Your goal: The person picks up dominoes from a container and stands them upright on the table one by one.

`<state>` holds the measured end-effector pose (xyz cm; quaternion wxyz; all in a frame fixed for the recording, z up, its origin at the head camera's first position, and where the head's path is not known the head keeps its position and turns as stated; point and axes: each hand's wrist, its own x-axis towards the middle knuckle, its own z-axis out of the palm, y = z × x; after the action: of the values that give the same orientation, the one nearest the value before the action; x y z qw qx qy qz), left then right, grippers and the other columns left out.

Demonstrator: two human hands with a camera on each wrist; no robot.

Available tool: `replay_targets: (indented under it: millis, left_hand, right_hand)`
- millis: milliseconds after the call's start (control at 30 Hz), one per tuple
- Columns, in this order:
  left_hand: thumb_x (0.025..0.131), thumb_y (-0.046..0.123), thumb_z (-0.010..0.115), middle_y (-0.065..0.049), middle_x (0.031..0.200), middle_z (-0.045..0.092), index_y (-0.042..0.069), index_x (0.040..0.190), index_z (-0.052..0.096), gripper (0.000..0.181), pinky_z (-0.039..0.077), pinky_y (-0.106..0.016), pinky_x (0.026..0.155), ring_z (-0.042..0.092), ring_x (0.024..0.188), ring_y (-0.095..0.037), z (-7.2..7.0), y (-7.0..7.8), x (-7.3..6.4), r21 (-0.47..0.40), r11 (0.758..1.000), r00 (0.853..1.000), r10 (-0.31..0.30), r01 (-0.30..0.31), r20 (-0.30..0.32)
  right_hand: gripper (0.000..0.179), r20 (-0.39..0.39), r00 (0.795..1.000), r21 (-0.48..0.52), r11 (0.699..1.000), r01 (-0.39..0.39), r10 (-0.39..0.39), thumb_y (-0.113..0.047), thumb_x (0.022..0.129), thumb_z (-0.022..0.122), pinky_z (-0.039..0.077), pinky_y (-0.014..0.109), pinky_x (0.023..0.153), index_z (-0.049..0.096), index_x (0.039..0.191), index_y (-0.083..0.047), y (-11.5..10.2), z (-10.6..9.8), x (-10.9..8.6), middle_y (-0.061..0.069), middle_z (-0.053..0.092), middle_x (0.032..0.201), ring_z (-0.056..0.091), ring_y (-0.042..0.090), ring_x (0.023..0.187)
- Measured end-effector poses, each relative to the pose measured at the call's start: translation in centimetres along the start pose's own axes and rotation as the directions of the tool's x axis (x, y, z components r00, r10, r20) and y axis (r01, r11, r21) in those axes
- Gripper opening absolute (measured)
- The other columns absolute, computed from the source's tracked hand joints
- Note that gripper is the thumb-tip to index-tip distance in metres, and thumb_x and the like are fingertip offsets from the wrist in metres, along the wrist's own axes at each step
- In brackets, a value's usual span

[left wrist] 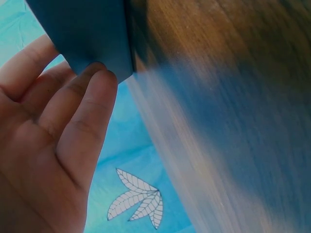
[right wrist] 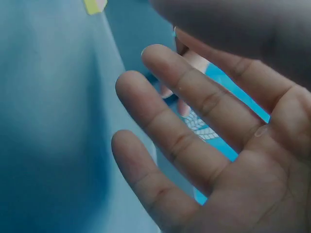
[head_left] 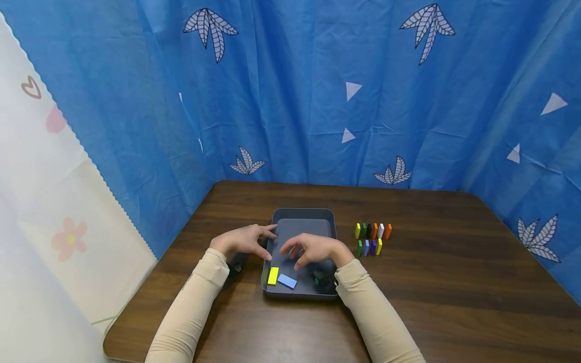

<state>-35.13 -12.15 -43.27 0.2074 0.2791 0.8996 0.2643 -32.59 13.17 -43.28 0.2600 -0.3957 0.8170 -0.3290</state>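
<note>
A dark grey rectangular tray (head_left: 304,222) lies on the table, with a yellow block (head_left: 273,276) and a light blue block (head_left: 287,281) flat in its near left part. At the tray's left side is my left hand (head_left: 245,239); in the left wrist view, its mostly straight fingers (left wrist: 80,126) touch the outer wall. Over the middle of the tray hovers my right hand (head_left: 315,248), fingers loosely bent and spread. The right wrist view shows its palm and fingers (right wrist: 170,121) holding nothing. A yellow piece (right wrist: 95,6) appears at that view's top edge.
Right of the tray, several small coloured blocks (head_left: 374,231) stand upright in two rows; the nearer row (head_left: 369,247) is shorter. The brown wooden table (head_left: 454,262) extends far to the right. Blue patterned curtains (head_left: 290,101) hang behind it, and a pale curtain (head_left: 68,201) hangs left.
</note>
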Motion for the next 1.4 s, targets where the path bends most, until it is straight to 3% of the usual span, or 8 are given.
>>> replay_targets:
  millis: [200,567,700,967,1267,1400]
  left_hand:
    - [0.082,0.038,0.082,-0.004,0.167,0.025,0.009,0.142,0.058,0.070,0.029,-0.059,0.120,0.024,0.153,-0.034,0.0,0.0,0.0,0.007,1.000,1.000,0.000,0.000,-0.003]
    - [0.082,0.036,0.082,-0.005,0.167,0.025,0.008,0.142,0.057,0.070,0.028,-0.060,0.120,0.024,0.153,-0.035,0.0,-0.1,0.0,0.017,1.000,1.000,0.010,-0.010,0.001]
    - [0.082,0.036,0.083,-0.004,0.167,0.026,0.009,0.141,0.058,0.070,0.028,-0.060,0.120,0.025,0.153,-0.034,0.1,-0.2,0.0,0.017,1.000,1.000,0.008,-0.008,-0.002]
    - [0.082,0.036,0.083,-0.005,0.167,0.025,0.008,0.141,0.058,0.070,0.027,-0.060,0.120,0.023,0.153,-0.035,0.1,-0.2,0.1,0.001,1.000,1.000,0.022,-0.022,0.002]
    - [0.082,0.036,0.082,-0.006,0.167,0.026,0.010,0.141,0.059,0.068,0.028,-0.060,0.119,0.025,0.153,-0.035,0.3,-0.4,0.1,0.013,1.000,1.000,0.016,-0.016,-0.004]
    - [0.082,0.036,0.083,-0.005,0.167,0.026,0.010,0.141,0.059,0.069,0.028,-0.060,0.120,0.024,0.153,-0.035,0.2,-0.2,0.1,0.015,1.000,1.000,0.008,-0.008,0.000]
  right_hand:
    - [0.050,0.049,0.999,0.017,1.000,-0.019,0.019,0.000,0.088,0.072,0.056,0.035,0.096,0.061,0.136,-0.009,0.2,0.3,0.1,0.010,0.059,0.142,0.060,0.026,0.121]
    - [0.052,0.172,0.985,-0.001,1.000,-0.020,0.020,0.002,0.090,0.070,0.049,0.032,0.104,0.060,0.138,-0.017,0.4,0.9,0.5,-0.001,0.058,0.141,0.056,0.015,0.121]
    - [0.053,0.188,0.982,-0.033,0.999,-0.025,0.030,0.001,0.090,0.070,0.047,0.029,0.103,0.061,0.137,-0.022,0.5,1.0,0.6,-0.004,0.057,0.139,0.053,0.010,0.119]
    - [0.046,0.232,0.972,-0.021,1.000,-0.020,0.024,0.001,0.092,0.068,0.041,0.029,0.106,0.068,0.131,-0.023,0.7,1.2,0.6,-0.001,0.043,0.156,0.043,0.011,0.126]
    - [0.042,0.238,0.971,-0.038,0.999,-0.020,0.029,-0.001,0.094,0.065,0.040,0.026,0.108,0.070,0.128,-0.023,0.8,1.3,0.6,-0.006,0.049,0.152,0.044,0.006,0.127]
    - [0.043,0.267,0.964,-0.039,0.999,0.007,0.004,-0.001,0.095,0.062,0.037,0.028,0.113,0.067,0.132,-0.023,0.9,1.1,0.5,-0.006,0.044,0.157,0.040,0.008,0.135]
